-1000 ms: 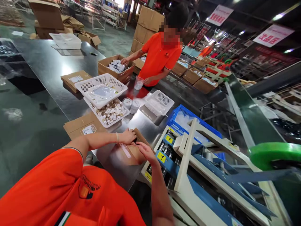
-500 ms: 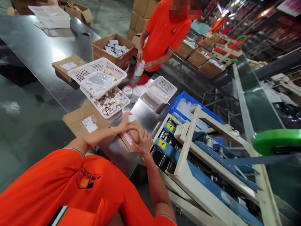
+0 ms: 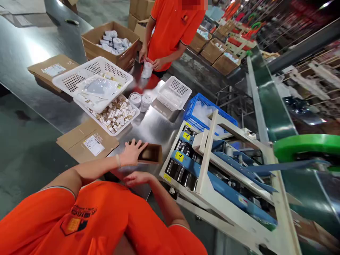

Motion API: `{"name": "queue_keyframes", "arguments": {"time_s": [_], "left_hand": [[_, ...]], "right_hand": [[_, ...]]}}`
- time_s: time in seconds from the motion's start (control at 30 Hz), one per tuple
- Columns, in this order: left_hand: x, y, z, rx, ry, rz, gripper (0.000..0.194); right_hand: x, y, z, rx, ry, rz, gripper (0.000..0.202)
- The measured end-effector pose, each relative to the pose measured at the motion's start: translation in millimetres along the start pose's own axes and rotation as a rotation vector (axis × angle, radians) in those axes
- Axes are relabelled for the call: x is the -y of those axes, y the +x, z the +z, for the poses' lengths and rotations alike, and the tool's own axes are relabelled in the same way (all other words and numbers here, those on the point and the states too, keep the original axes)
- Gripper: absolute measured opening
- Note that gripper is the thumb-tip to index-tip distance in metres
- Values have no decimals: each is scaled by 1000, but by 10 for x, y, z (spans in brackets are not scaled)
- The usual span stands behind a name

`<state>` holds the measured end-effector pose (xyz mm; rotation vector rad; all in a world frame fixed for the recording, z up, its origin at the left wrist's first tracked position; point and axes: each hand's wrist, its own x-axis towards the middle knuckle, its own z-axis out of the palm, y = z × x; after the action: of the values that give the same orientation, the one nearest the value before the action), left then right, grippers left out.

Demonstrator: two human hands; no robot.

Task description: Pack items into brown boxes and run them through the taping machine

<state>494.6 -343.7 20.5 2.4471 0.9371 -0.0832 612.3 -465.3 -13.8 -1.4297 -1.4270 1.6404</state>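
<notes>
Had both hands apart from each other at the near side of the metal desk (image 3: 156,131). Had the left hand (image 3: 130,154) open, with fingers spread over the left end of the small open carton (image 3: 160,155) and in contact with it. Had the right hand (image 3: 137,178) just nearer than the carton, with fingers bent; could not determine from the view whether open or shut. Located the small open carton on the desk, with opening upward and brown interior exposed.

Located the flattened cardboard (image 3: 75,143), with white label upward, left of the carton. Located the roller machine (image 3: 187,159), fitted with blue bars and yellow stickers, right of the carton.

Located the lower white basket (image 3: 126,129), filled with small capped bottles (image 3: 120,117), beyond and left of the carton. Found the upper white basket (image 3: 120,73) overlapping its far side, with clear bags (image 3: 99,86) inside. Located two round containers (image 3: 140,101) beyond the carton, next to the lower basket. Located the third white basket (image 3: 176,94) and the blue crate (image 3: 195,122) beyond and right.

Located the large carton (image 3: 101,55), holding white rounded items (image 3: 115,44), farther beyond and left. Observed a co-worker (image 3: 172,39) in orange next to it, holding a bagged white item (image 3: 147,70).
</notes>
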Motion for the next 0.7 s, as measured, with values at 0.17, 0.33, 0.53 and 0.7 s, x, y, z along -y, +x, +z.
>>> {"name": "queue_keyframes", "arguments": {"time_s": [0.17, 0.33, 0.53, 0.7], "left_hand": [[-50, -31, 153, 18, 66, 58, 121], [-3, 15, 225, 27, 35, 62, 128], [12, 56, 253, 89, -2, 103, 120], [22, 53, 221, 80, -3, 94, 120]], "right_hand": [[980, 826, -1412, -175, -337, -18, 38], [1402, 2514, -2336, -727, -934, 79, 53], [1090, 3314, -2494, -606, -1081, 236, 31], [1043, 2972, -2714, -645, -1016, 320, 32]]}}
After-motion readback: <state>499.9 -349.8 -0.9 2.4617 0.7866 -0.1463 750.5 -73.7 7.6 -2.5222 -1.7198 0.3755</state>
